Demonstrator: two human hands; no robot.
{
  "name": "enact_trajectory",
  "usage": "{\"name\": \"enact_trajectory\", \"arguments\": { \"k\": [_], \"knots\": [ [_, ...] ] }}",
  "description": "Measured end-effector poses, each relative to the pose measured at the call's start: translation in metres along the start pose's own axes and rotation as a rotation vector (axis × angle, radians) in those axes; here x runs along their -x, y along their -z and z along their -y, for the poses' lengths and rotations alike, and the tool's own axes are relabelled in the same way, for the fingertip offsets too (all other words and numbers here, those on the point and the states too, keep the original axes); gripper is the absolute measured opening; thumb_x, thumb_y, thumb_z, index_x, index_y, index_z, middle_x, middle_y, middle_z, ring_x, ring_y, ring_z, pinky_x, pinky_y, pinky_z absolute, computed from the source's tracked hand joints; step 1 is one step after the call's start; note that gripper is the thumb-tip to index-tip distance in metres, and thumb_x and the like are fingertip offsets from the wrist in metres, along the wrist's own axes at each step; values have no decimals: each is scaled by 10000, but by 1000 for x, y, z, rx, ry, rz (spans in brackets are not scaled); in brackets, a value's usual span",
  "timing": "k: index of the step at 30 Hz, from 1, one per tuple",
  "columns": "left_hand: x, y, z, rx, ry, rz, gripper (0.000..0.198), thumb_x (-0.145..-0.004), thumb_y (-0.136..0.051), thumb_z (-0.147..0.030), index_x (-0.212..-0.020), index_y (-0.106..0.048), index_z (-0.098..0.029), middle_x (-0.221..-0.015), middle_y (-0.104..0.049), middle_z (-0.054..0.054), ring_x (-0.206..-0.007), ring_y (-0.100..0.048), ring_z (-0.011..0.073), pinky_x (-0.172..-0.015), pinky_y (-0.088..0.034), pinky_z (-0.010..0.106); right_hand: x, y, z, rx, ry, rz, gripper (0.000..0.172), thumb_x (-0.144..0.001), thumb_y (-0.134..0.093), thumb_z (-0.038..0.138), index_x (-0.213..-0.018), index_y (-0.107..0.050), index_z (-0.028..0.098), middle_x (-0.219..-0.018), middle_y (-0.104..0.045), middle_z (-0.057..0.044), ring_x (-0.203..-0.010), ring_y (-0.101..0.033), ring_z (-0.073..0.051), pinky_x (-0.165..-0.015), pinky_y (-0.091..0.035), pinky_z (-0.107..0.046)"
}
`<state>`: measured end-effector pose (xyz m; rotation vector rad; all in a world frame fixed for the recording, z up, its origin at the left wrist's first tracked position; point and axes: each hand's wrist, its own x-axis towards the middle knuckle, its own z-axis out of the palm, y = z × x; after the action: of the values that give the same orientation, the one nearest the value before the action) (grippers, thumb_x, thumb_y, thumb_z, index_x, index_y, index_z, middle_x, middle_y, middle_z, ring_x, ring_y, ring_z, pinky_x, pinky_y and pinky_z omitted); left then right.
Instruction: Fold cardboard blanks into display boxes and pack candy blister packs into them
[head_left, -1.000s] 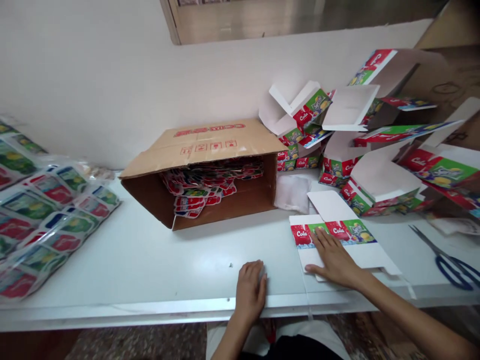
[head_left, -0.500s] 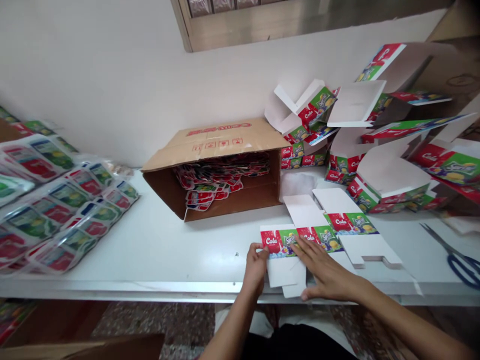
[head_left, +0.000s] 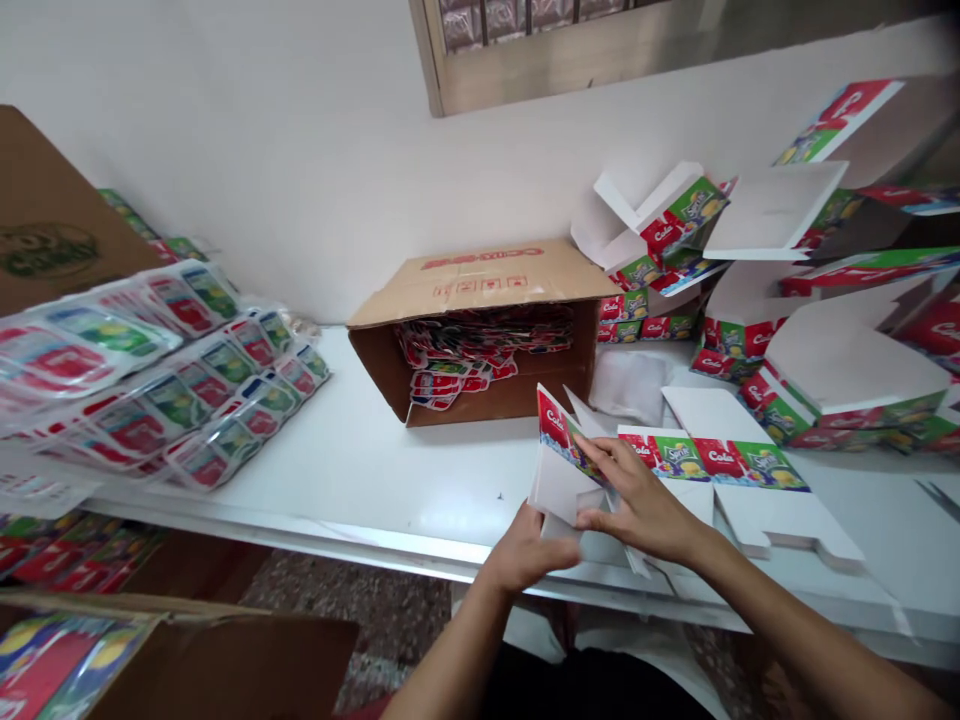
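Holding a flat printed carton [head_left: 553, 478] just above the near edge of the white bench [head_left: 375, 470], both hands meet in the middle of the view. The carton sits between the two grips, raised off the surface and tilted. Its long axis runs from near to far. The red Cola panel points up and away towards the far wall, and the plain white flap hangs nearest the body. The left hand [head_left: 529, 553] comes from below, and its grip is closed on the lower white flap. The right hand [head_left: 637, 505] lies just right of the carton; its fingers [head_left: 600, 452] are curled over the coloured band and its thumb is tucked against the white part, so that grip is clamped on the carton too. Touching the right hand's far side, another flat carton [head_left: 742, 468] lies printed side up on the bench. A brown box [head_left: 480, 290] lies on its side just beyond, its open mouth facing near. Stacks of wrapped packets [head_left: 172, 390] fill the left, and folded cartons [head_left: 810, 330] are heaped at the far right.
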<state>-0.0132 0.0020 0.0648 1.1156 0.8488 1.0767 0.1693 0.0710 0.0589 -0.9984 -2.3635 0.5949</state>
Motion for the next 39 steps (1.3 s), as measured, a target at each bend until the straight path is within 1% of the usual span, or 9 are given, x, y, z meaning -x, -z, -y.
{"name": "enact_trajectory", "arguments": {
  "k": [4, 13, 19, 23, 27, 31, 33, 35, 39],
  "knots": [
    [9, 0, -15, -157, -12, -92, 480, -764, -680, -431, -1140, -630, -138, -990, -680, 88, -1010, -596, 267, -919, -464, 374, -9, 2, -4, -50, 74, 60, 734, -840, -590, 493, -1478, -279, 305, -1307, -479, -100, -1201, -495, -258, -997, -443, -425],
    [16, 23, -5, -266, 91, -274, 391, -755, -684, -387, -1052, -667, -133, -805, -680, 42, -719, -585, 170, -641, -477, 245, -18, 2, -9, 254, 345, -39, 489, -950, -368, 219, -1435, -381, 162, -1257, -600, -146, -1107, -592, -247, -912, -509, -414],
    [10, 39, 12, -284, 14, -503, 412, -753, -670, -488, -925, -695, -114, -783, -693, 45, -669, -598, 163, -596, -470, 232, -22, 19, -18, 375, 307, -148, 431, -931, -381, 194, -1344, -503, 191, -1199, -649, -102, -1015, -640, -234, -853, -530, -392],
    [10, 75, 27, -338, 64, -704, 522, -741, -631, -589, -856, -691, -83, -731, -686, 82, -656, -625, 199, -597, -499, 277, -25, 33, -24, 381, 164, -292, 409, -943, -339, 230, -1289, -553, 193, -992, -709, -95, -856, -676, -222, -741, -537, -341],
    [14, 126, 37, -426, 91, -1002, 719, -734, -644, -570, -1211, -529, -45, -1072, -642, 206, -951, -636, 306, -818, -511, 427, -25, 44, -33, 335, 16, -423, 353, -914, -378, 319, -961, -702, 186, -665, -672, -75, -601, -642, -213, -555, -488, -296],
    [16, 139, 28, -629, -26, -1260, 949, -717, -701, -485, -1445, -216, -118, -1467, -287, 237, -1377, -260, 364, -1114, -225, 538, -21, 46, -44, 99, -89, -583, 212, -770, -571, 369, -717, -675, 192, -625, -675, -58, -578, -636, -226, -520, -483, -299],
    [12, 118, 20, -808, -197, -1165, 807, -773, -656, -467, -1421, -289, -155, -1457, -323, 193, -1390, -248, 323, -1139, -200, 507, -20, 42, -45, -65, -143, -644, 185, -733, -611, 362, -751, -675, 190, -707, -709, -60, -652, -664, -255, -555, -511, -326],
    [1, 81, 11, -981, -361, -836, 710, -798, -641, -474, -1385, -361, -189, -1407, -408, 163, -1360, -323, 304, -1122, -258, 502, -20, 35, -39, -200, -173, -635, 208, -736, -616, 367, -819, -683, 188, -804, -728, -73, -736, -683, -286, -615, -540, -371],
    [-36, 10, -2, -968, -456, -347, 1209, -560, -785, -613, -1490, -130, -201, -1561, -123, 176, -1438, -101, 371, -1150, -165, 557, -27, 29, -11, -264, -121, -507, 217, -741, -602, 354, -859, -705, 203, -847, -736, -85, -783, -681, -294, -691, -560, -409]
  ]
}}
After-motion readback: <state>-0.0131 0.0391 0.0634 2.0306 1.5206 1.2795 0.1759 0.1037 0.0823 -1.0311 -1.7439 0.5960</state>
